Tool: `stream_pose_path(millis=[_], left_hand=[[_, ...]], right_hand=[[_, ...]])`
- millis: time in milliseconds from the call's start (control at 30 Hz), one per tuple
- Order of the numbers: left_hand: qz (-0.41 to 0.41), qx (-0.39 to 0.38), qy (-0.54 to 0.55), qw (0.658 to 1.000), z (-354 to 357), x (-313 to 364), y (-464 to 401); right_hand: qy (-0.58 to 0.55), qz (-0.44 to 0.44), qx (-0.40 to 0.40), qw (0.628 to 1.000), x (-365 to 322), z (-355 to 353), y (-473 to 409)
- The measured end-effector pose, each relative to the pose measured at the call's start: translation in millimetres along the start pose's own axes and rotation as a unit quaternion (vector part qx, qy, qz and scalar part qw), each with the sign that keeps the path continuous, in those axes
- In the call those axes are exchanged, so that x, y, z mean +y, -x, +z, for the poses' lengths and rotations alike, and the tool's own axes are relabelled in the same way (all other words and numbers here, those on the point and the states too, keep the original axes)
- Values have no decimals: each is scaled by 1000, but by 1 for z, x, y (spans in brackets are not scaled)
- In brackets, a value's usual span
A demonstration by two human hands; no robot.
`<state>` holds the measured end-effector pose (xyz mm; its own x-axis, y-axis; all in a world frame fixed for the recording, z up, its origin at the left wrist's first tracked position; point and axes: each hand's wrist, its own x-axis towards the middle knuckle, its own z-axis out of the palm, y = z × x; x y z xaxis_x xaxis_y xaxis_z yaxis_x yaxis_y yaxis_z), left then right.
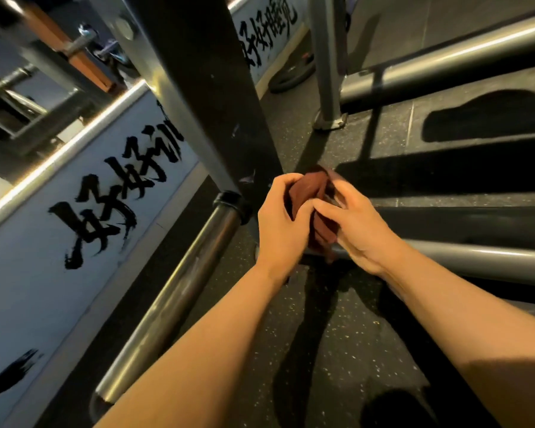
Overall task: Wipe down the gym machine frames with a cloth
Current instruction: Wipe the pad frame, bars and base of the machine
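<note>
A dark red cloth (311, 193) is bunched between both my hands at the centre of the view. My left hand (280, 220) grips its left side with curled fingers. My right hand (349, 220) pinches its right side, thumb across the fabric. Just left of the hands rises a wide black upright post (204, 88) of the gym machine frame. A steel tube (179, 291) runs from the post's base toward the lower left. Another grey frame tube (476, 257) lies on the floor to the right, partly hidden behind my right hand.
A white wall panel (44, 257) with large black brush lettering stands along the left. A thin grey upright (326, 63) and a slanted grey rail (445, 66) stand at the upper right. A dark weight plate (291, 78) lies by the far wall. Speckled black rubber floor (337, 350) lies below.
</note>
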<state>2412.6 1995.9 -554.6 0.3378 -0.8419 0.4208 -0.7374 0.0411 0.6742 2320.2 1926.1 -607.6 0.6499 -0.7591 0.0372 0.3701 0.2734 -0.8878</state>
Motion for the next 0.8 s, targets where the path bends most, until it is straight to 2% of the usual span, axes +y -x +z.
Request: stream_pose_path(millis=[67, 133, 233, 300, 333, 400, 467, 533, 633, 733, 800], left_hand=[[-20, -28, -55, 998, -19, 6, -1], [-6, -54, -193, 980, -41, 8, -1], [99, -111, -406, 902, -77, 5, -1], [160, -123, -489, 849, -94, -3, -6], [178, -123, -503, 837, -101, -9, -10], [203, -142, -490, 836, -115, -22, -16], [236, -171, -488, 823, -130, -35, -21], [261, -193, -499, 803, -140, -45, -25], [273, -203, -480, 809, -140, -47, -31], [275, -187, -477, 814, -141, -52, -31], [257, -172, -466, 829, -143, -55, -30]], right_hand=[[-44, 11, 59, 997, -10, 19, -8], [-22, 38, 133, 990, -15, 34, -15], [74, 39, 222, 972, -17, 54, -24], [151, -21, 248, 957, -18, 65, -27], [182, -66, 237, 952, -19, 73, -28], [226, -153, 174, 946, -15, 89, -29], [261, -204, 133, 934, -2, 100, -33], [288, -195, 151, 925, 10, 100, -37], [314, -149, 176, 921, 8, 86, -44], [244, -204, 182, 930, -7, 87, -41], [293, -230, 171, 912, -5, 94, -37]])
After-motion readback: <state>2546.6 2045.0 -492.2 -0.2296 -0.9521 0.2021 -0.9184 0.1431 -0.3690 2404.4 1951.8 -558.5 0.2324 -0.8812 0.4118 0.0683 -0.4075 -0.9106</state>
